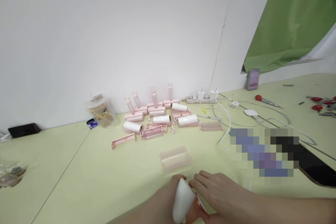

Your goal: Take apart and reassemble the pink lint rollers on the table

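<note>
At the lower middle of the head view, a white tube (183,200) stands tilted between my hands. My left hand (173,189) wraps around it from behind and the left, its fingers partly hidden by the tube. My right hand (217,190) closes in from the right, its fingers bent at the tube's upper edge and around a pink plastic part (200,203) beside it. How that part fits with the tube I cannot make out. Just beyond both hands lies a clear pinkish plastic sleeve (175,159) on the table.
Pink half-shells (124,140), white tubes (188,120) and slim clear pink tubes with loops (154,98) cluster near the wall. A power strip (201,100) with cables is behind right. A black phone (315,164), red-handled tools (267,101) and a plastic bag (102,112) lie around.
</note>
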The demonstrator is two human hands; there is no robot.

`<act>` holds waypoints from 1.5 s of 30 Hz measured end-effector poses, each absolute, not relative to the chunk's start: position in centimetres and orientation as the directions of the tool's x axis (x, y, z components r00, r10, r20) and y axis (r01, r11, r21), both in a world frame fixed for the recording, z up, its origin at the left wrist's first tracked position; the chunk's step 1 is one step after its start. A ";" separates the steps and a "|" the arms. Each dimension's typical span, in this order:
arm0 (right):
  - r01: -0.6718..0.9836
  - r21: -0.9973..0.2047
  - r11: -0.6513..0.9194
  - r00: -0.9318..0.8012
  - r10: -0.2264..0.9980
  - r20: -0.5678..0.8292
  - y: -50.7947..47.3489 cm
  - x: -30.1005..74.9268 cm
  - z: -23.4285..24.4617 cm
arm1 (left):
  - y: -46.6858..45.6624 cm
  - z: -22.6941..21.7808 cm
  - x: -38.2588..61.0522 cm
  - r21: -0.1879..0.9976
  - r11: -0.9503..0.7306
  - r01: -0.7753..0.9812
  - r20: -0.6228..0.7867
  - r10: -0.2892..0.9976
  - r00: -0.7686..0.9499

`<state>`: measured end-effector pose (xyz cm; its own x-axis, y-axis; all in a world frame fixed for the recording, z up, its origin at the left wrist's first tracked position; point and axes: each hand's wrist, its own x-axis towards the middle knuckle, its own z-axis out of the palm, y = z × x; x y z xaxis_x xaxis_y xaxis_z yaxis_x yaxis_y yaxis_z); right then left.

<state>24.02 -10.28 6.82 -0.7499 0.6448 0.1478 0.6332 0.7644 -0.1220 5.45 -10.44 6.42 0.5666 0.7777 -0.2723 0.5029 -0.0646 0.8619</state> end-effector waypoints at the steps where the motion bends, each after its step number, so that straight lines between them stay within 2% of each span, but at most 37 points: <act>1: 0.629 -0.146 0.764 -0.754 0.645 0.126 -10.3 23.9 7.0 | -10.6 6.5 5.6 0.865 -0.062 0.497 -0.270 0.779 0.566; 7: 0.557 -0.283 0.781 -0.823 0.564 -0.063 -10.1 23.7 9.8 | -11.6 6.6 5.5 0.890 -0.076 0.450 -0.180 0.848 0.498; 12: 0.484 -0.409 0.773 -0.857 0.514 -0.042 -9.6 23.8 11.2 | -11.6 7.2 4.1 0.915 -0.105 0.391 -0.122 0.849 0.514; 15: 0.477 -0.460 0.749 -0.855 0.516 -0.047 -9.5 23.8 11.8 | -11.5 8.0 3.5 0.897 -0.105 0.430 -0.168 0.818 0.550; 19: 0.485 -0.595 0.641 -0.847 0.512 -0.140 -8.7 24.0 12.9 | -11.2 8.4 3.1 0.886 -0.075 0.458 -0.242 0.767 0.594; 21: 0.504 -0.662 0.555 -0.821 0.545 -0.168 -8.1 24.2 13.1 | -10.9 8.5 3.2 0.889 -0.065 0.453 -0.244 0.770 0.590; 23: 0.537 -0.710 0.455 -0.757 0.632 -0.167 -7.5 24.4 12.8 | -10.7 8.8 3.4 0.904 -0.050 0.424 -0.237 0.767 0.596; 26: 0.497 -0.812 0.307 -0.666 0.735 -0.131 -7.1 24.6 11.2 | -10.9 9.2 4.0 0.954 0.052 0.294 -0.224 0.777 0.589; 29: 0.316 -0.927 0.200 -0.615 0.787 -0.039 -7.5 24.2 8.9 | -11.4 8.6 5.2 0.989 0.122 0.088 -0.147 0.910 0.387; 32: 0.105 -0.992 0.071 -0.615 0.789 -0.009 -8.0 22.9 6.8 | -11.5 7.2 6.5 0.995 0.038 -0.088 -0.032 0.997 0.066; 34: 0.005 -1.000 0.024 -0.635 0.772 0.015 -8.0 22.0 6.1 | -11.0 6.3 6.7 0.985 0.002 -0.173 0.000 1.000 0.013; 36: -0.004 -0.998 0.061 -0.615 0.787 0.051 -7.4 21.6 6.0 | -10.0 5.6 6.1 0.983 -0.024 -0.184 0.036 0.997 0.065; 37: 0.041 -0.994 0.102 -0.582 0.811 0.059 -6.8 21.7 6.2 | -9.4 5.2 5.5 0.990 -0.046 -0.130 0.058 0.994 0.094; 39: 0.208 -0.958 0.195 -0.492 0.868 0.070 -5.4 22.5 6.8 | -8.1 4.4 3.9 0.990 -0.110 0.084 0.100 0.988 0.122; 41: 0.397 -0.873 0.284 -0.423 0.901 0.101 -3.9 23.5 7.3 | -6.9 3.3 2.5 0.944 -0.139 0.300 0.098 0.984 0.149; 43: 0.528 -0.758 0.383 -0.446 0.885 0.137 -2.8 24.4 7.6 | -6.1 2.2 1.5 0.916 -0.134 0.378 0.061 0.978 0.199; 45: 0.585 -0.648 0.488 -0.530 0.835 0.150 -2.3 24.9 7.6 | -5.6 1.4 1.0 0.917 -0.130 0.377 0.040 0.971 0.237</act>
